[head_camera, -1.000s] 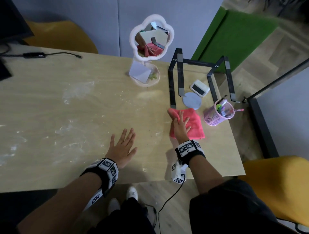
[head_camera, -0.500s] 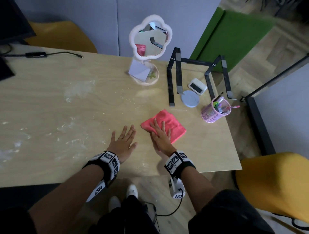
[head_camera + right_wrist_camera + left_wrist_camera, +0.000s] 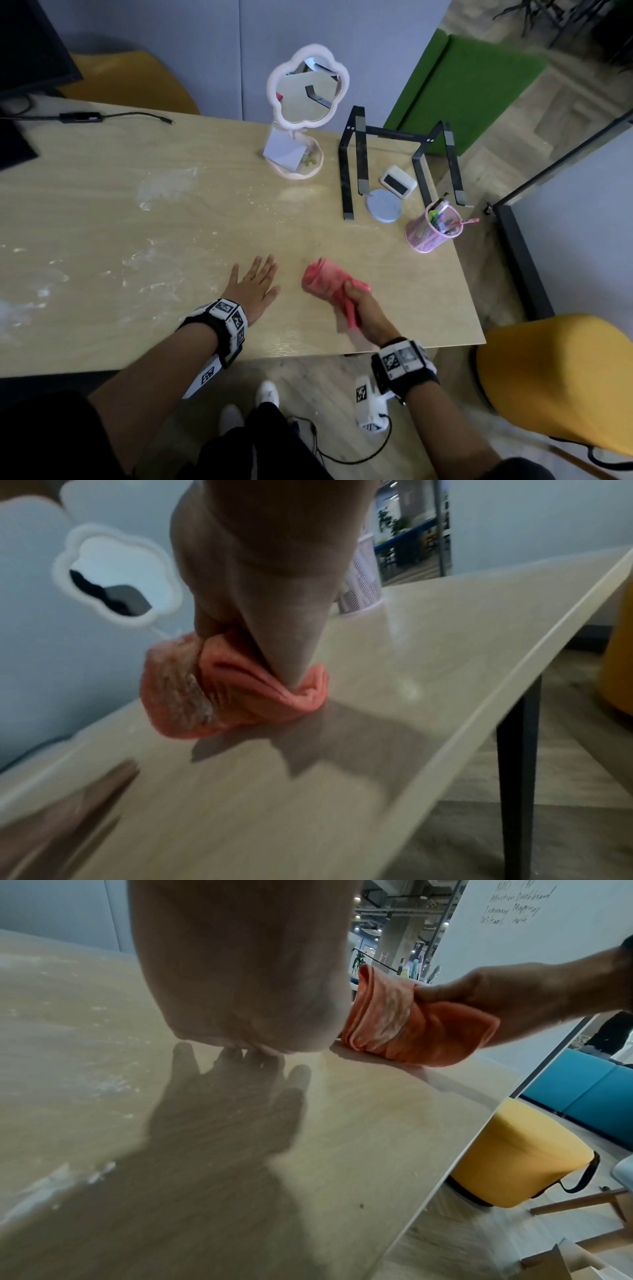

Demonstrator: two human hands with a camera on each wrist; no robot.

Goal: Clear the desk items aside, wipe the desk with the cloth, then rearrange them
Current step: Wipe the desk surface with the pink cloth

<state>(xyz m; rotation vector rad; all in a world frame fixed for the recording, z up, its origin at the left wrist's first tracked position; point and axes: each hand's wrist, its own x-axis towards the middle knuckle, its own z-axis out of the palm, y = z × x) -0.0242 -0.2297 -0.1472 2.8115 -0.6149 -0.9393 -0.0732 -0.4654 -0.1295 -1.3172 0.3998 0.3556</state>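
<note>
My right hand (image 3: 359, 305) grips the bunched pink cloth (image 3: 325, 279) near the desk's (image 3: 171, 222) front edge; my left hand (image 3: 253, 291) lies flat and open just beside it. I judge the cloth light, soft and floppy, white residue on its folds, best held bunched in the fist. Handwriting on a whiteboard (image 3: 514, 907) in the left wrist view is too faint to read

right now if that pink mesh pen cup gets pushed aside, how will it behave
The pink mesh pen cup is probably light, being thin open mesh. It would likely slide on the smooth desk. It already leans, with pens poking above its rim, so a high push might tip it.
</note>
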